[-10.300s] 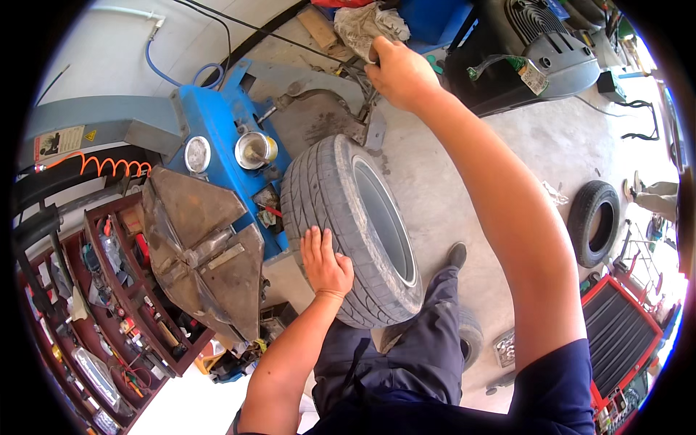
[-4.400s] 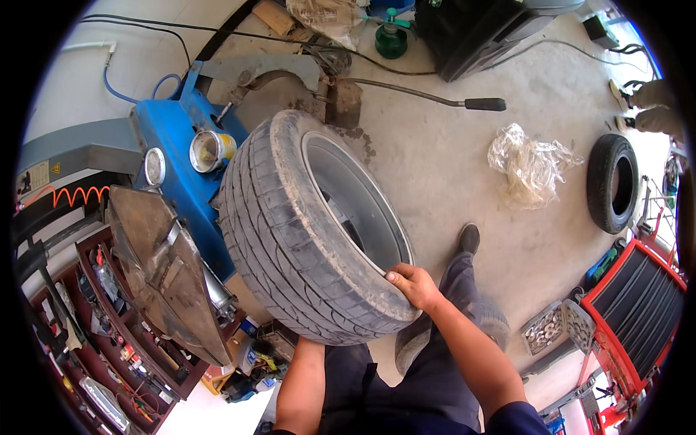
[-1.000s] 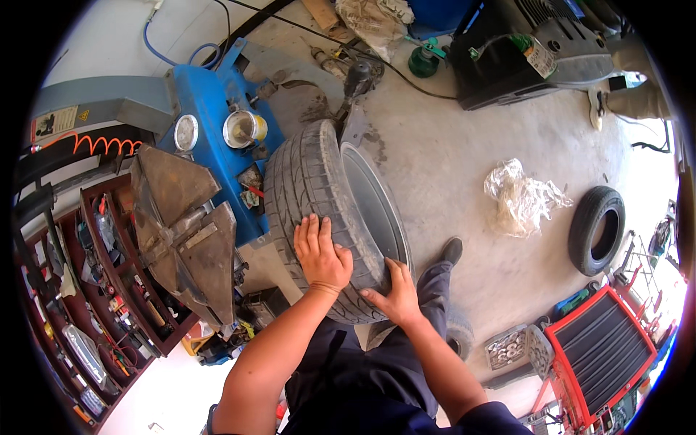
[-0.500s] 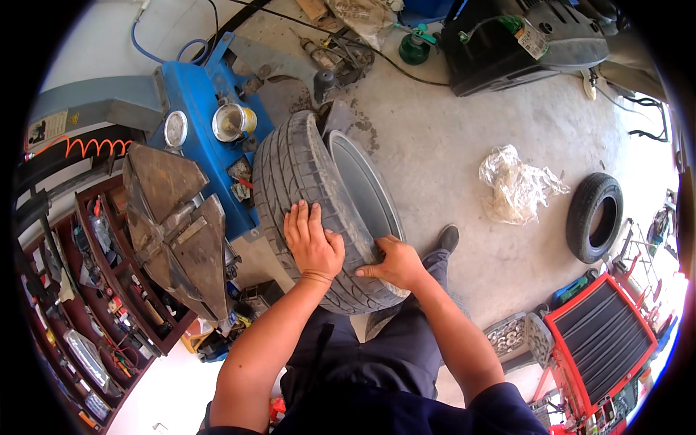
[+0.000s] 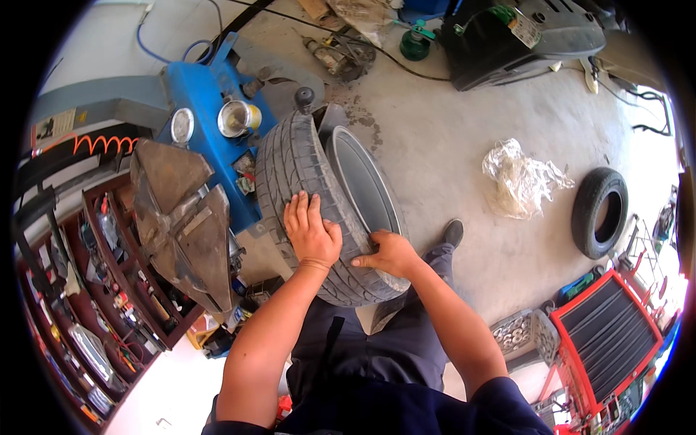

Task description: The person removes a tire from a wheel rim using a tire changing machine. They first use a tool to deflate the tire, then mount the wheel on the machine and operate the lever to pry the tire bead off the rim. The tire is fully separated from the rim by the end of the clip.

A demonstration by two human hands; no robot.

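Observation:
A wheel, a black treaded tire (image 5: 290, 156) on a grey rim (image 5: 362, 177), stands on its tread in front of my legs, leaning slightly. My left hand (image 5: 313, 230) lies flat on the tread with its fingers stretched out. Gripping the tire's right edge is my right hand (image 5: 391, 254), thumb on the tread and fingers over the rim side; their tips are partly hidden. At the wheel's far end, a metal arm with a black knob (image 5: 304, 97) sits close against the tire.
Left of the wheel stands a blue tire machine (image 5: 206, 119) with a steel turntable (image 5: 181, 225) and an open bucket (image 5: 235, 118). Shelves of tools (image 5: 101, 304) are at far left. Rightward lie clear plastic (image 5: 522, 181), another tire (image 5: 599, 212) and a red-framed cart (image 5: 609, 341).
The black-knobbed arm has shifted left and nearer to the wheel. Both hands keep their places on the tire, and the whole view has moved slightly.

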